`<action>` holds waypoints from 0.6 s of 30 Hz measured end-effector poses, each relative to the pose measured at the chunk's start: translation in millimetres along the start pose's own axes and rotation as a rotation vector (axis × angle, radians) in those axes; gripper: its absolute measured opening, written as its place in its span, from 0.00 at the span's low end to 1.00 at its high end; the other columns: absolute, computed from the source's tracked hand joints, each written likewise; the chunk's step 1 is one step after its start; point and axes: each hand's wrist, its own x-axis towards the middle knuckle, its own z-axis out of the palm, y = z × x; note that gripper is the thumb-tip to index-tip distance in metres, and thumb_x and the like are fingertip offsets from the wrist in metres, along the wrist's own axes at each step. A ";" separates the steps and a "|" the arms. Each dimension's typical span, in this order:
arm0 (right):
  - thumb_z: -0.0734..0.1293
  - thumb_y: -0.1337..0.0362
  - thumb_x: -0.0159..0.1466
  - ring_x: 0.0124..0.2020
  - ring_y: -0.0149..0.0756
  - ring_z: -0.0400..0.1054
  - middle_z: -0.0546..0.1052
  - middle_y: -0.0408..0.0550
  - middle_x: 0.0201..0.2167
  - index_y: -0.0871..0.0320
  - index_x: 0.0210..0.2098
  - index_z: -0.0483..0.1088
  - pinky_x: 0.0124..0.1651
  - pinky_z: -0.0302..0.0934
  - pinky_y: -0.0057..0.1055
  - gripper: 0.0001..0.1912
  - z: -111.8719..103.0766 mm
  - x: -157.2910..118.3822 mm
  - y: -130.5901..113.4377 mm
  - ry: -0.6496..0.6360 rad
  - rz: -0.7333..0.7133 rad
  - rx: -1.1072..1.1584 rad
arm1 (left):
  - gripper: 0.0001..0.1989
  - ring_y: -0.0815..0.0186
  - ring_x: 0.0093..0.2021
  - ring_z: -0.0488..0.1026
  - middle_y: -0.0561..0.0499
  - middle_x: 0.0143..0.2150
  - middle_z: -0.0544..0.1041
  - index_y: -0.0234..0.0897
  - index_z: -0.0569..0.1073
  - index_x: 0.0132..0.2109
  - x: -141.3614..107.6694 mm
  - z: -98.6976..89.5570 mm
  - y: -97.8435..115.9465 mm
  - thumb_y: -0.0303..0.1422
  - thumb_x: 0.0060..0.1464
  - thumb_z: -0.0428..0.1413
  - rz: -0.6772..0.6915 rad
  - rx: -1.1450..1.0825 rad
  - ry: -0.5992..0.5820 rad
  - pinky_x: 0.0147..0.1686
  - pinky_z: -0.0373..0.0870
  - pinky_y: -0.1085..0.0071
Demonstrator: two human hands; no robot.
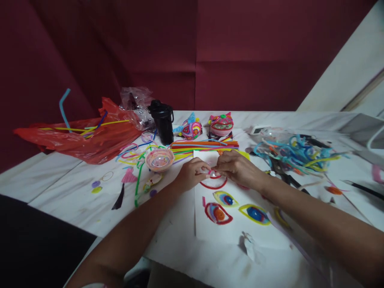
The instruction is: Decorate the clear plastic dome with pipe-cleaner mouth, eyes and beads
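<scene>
A white paper sheet point(240, 236) lies on the table with eye shapes on it: a red-edged one point(218, 213), a yellow-edged one point(225, 199) and a larger yellow-edged one point(255, 214). Above these is a red curved outline point(214, 185). My left hand point(193, 172) pinches at the outline's upper left, over a small pinkish-white piece. From the right, my right hand point(234, 166) bends over the same piece, fingers pressed together. The two sets of fingertips nearly meet, and the piece is partly hidden between them.
Behind the hands lie coloured pipe cleaners point(204, 145), a bowl point(159, 160), a black bottle point(163, 122) and two decorated figures point(192, 127). A red plastic bag point(117, 138) is at left. Tangled blue stems point(297, 152), black-handled scissors point(288, 178) and a crumpled scrap point(250, 246) are at right.
</scene>
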 end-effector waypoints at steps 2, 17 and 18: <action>0.62 0.67 0.68 0.32 0.36 0.62 0.74 0.48 0.27 0.57 0.29 0.76 0.38 0.51 0.34 0.14 -1.4 0.5 -1.8 -0.016 0.006 -0.041 | 0.06 0.72 0.28 0.66 0.52 0.35 0.72 0.36 0.77 0.36 -0.3 -0.4 1.1 0.29 0.48 0.62 0.006 0.018 0.000 0.32 0.66 0.74; 0.56 0.66 0.72 0.32 0.36 0.58 0.71 0.48 0.25 0.60 0.27 0.73 0.35 0.49 0.34 0.20 -8.6 8.8 7.2 -0.076 -0.208 -0.091 | 0.03 0.71 0.30 0.68 0.51 0.38 0.72 0.38 0.76 0.36 -4.1 -0.2 -0.7 0.31 0.52 0.59 0.043 0.025 0.001 0.30 0.66 0.74; 0.56 0.66 0.72 0.32 0.36 0.57 0.71 0.48 0.25 0.60 0.27 0.73 0.35 0.49 0.34 0.20 -9.2 9.1 7.8 -0.072 -0.220 -0.094 | 0.03 0.71 0.30 0.68 0.51 0.38 0.73 0.38 0.76 0.36 -4.1 -0.4 -0.9 0.32 0.52 0.59 0.050 0.038 -0.001 0.31 0.66 0.74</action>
